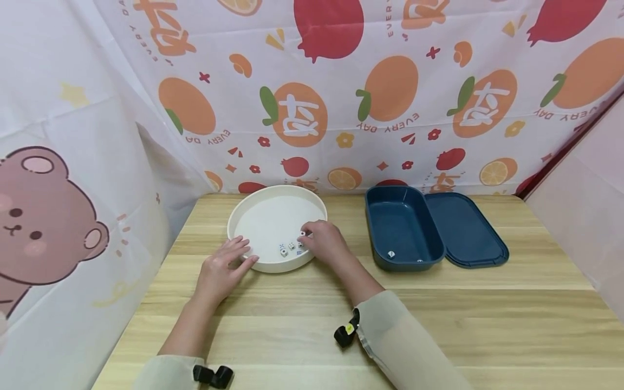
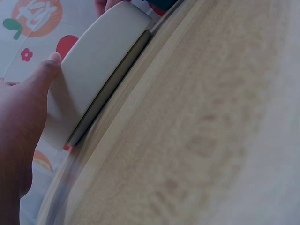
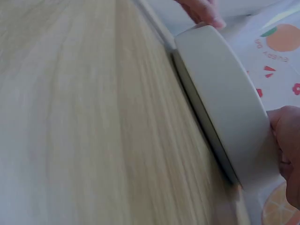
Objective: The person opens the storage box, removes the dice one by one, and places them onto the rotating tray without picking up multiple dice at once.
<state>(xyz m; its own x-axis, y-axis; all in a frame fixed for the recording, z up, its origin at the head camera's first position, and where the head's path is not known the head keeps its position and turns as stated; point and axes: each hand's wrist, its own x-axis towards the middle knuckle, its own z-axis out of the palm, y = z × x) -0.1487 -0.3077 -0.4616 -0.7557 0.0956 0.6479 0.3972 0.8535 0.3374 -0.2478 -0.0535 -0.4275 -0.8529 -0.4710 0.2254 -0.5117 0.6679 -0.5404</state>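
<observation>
Cloth [image 1: 53, 227], white and printed with a pinkish-brown bear, hangs at the far left, beside the pale wood-grain counter [image 1: 292, 336]. My left hand [image 1: 221, 271] rests at the front left of a round, shallow, cream-white tray [image 1: 270, 216], its fingers relaxed and fairly straight over the rim, its thumb touching the edge. Inside the tray, towards the front right, a small cluster of white cubic dice with dark and blue pips [image 1: 291, 246] lies on the floor. My right hand [image 1: 324, 241] comes over the tray's right side, and its thumb and finger pinch one small white die [image 1: 303, 233] beside that cluster. Further right, apart from the tray, stands a deep, rectangular, dark-blue box [image 1: 400, 222] with rounded corners; two loose white dice [image 1: 391, 254] sit at its near end. Just right of the box lies a flat, matching dark-blue lid [image 1: 470, 230].
</observation>
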